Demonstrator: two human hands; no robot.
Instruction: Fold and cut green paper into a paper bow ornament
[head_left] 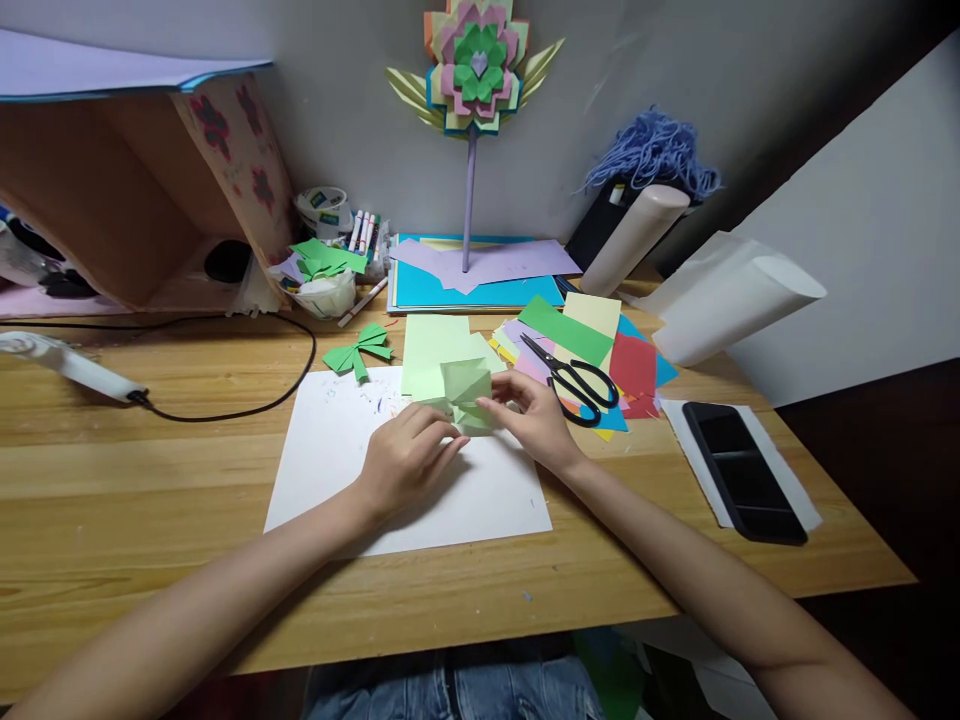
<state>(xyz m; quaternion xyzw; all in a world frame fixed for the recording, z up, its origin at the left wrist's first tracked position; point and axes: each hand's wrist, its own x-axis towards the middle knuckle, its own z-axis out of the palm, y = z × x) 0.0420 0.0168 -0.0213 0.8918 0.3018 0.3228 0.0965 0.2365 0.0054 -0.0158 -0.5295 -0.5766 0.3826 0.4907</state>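
Note:
A small light green sheet of folding paper (466, 382), creased and partly folded, stands raised between my two hands above a white sheet (472, 500). My left hand (409, 450) pinches its lower left edge, the fingertips partly covering the fold. On the right side, my right hand (531, 412) grips the paper's edge between thumb and fingers. Just behind it lies a flat pale green sheet (435, 345). A green paper bow (358, 352) rests to the left, apart from both hands. Black-handled scissors (577, 385) lie on coloured paper scraps close to my right hand.
Behind stands a layered paper flower (476, 65) on a purple stem. A phone (742, 475) lies at the right, near paper rolls (637, 240). A cardboard box (240, 180), a cup of scraps (326, 290) and a white device with a black cable (75, 368) occupy the left.

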